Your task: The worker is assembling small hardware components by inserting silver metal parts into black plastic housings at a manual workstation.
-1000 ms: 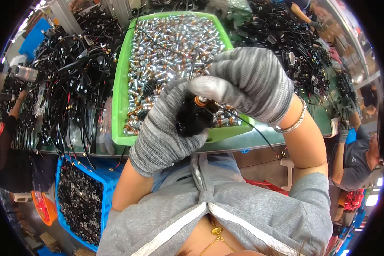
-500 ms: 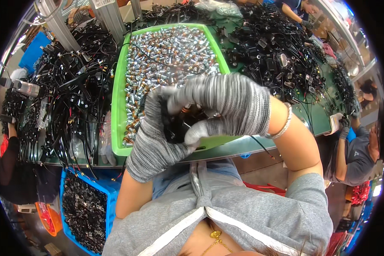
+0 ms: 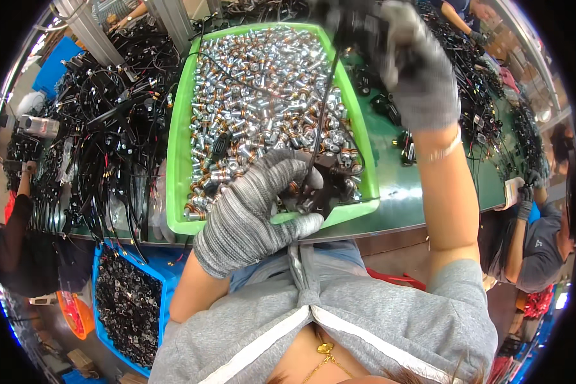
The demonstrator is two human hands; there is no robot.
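Observation:
My left hand (image 3: 253,214), in a grey striped knit glove, is closed around a black cabled part (image 3: 326,185) above the near right corner of a green tray (image 3: 369,182). A thin black cable (image 3: 323,121) rises from that part toward a blurred black clump (image 3: 358,29). My right hand (image 3: 422,73), gloved alike, is stretched out past the tray's right side. It is smeared by motion, and the black clump at its fingers is blurred along with it. Silver metal cylinders with copper-coloured rings (image 3: 256,83) fill the tray.
Black cabled parts (image 3: 121,128) lie heaped left of the tray, with more heaps at the right. Metal posts (image 3: 89,32) stand at the back left. Below the table edge, a blue crate (image 3: 163,301) holds small dark pieces. Co-workers sit around, one at the right (image 3: 541,237).
My right hand has left my left hand and swung up and right, beyond the tray. My left hand still grips the black part, now more exposed, and a cable stretches upward from it.

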